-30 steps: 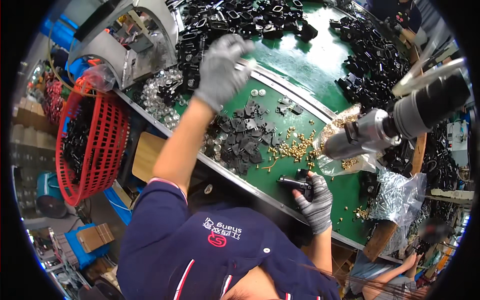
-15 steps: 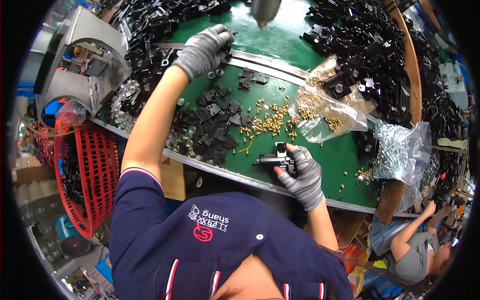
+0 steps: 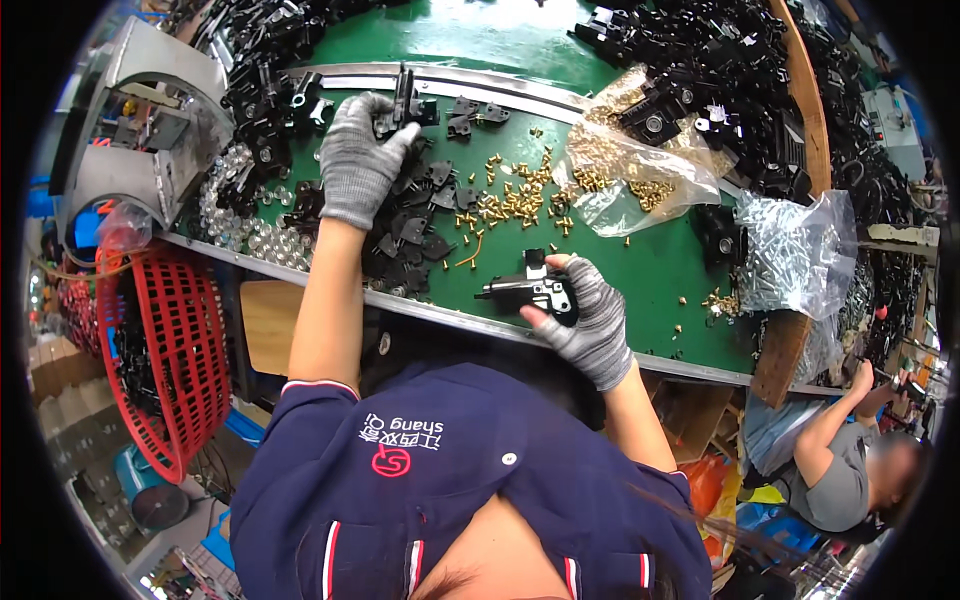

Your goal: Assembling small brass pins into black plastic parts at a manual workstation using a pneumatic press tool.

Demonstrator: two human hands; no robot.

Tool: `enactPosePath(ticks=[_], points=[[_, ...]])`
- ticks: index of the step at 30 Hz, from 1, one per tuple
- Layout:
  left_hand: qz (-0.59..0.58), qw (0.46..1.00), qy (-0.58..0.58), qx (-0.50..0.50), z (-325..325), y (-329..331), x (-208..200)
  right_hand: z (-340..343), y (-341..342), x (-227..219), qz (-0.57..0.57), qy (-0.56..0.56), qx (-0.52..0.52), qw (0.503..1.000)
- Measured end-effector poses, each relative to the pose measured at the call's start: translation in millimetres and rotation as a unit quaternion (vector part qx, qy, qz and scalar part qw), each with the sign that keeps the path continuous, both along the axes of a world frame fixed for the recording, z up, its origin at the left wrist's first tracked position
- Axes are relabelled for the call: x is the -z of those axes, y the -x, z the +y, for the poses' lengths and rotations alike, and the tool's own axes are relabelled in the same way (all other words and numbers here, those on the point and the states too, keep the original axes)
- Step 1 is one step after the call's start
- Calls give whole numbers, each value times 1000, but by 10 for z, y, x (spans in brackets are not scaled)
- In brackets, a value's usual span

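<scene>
My left hand, in a grey knit glove with bare fingertips, grips a black elongated part standing upright beside the metal rail. My right hand, gloved the same way, holds a black and silver mechanism near the bench's front edge, between thumb and fingers. Left of that mechanism lies a heap of flat black plastic pieces. Brass screws are scattered on the green surface beyond it. A few more flat black pieces lie by the rail, right of my left hand.
Clear round pieces are heaped at the left. An open plastic bag of brass screws and a bag of silver screws lie right. Black parts pile up behind, by a wooden board. A red basket stands left; a co-worker sits right.
My left hand has drawn back from the far rail toward me, and a black part now shows in its grip. My right hand keeps the mechanism almost in place. The view has shifted slightly.
</scene>
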State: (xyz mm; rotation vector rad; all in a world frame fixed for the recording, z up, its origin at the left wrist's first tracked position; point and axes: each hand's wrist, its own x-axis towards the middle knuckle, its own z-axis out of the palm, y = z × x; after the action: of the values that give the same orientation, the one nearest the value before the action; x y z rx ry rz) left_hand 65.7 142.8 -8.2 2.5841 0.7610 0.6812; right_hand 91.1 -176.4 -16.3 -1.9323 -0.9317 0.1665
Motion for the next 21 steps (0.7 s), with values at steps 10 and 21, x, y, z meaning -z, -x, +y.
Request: enactPosePath(ticks=[10, 21], points=[[-149, 937, 74, 309, -984, 175, -524, 1089, -1013, -141, -184, 195, -65, 961], [-147, 883, 32, 444, -1307, 443, 149, 1312, -1163, 34, -138, 173, -55, 974]])
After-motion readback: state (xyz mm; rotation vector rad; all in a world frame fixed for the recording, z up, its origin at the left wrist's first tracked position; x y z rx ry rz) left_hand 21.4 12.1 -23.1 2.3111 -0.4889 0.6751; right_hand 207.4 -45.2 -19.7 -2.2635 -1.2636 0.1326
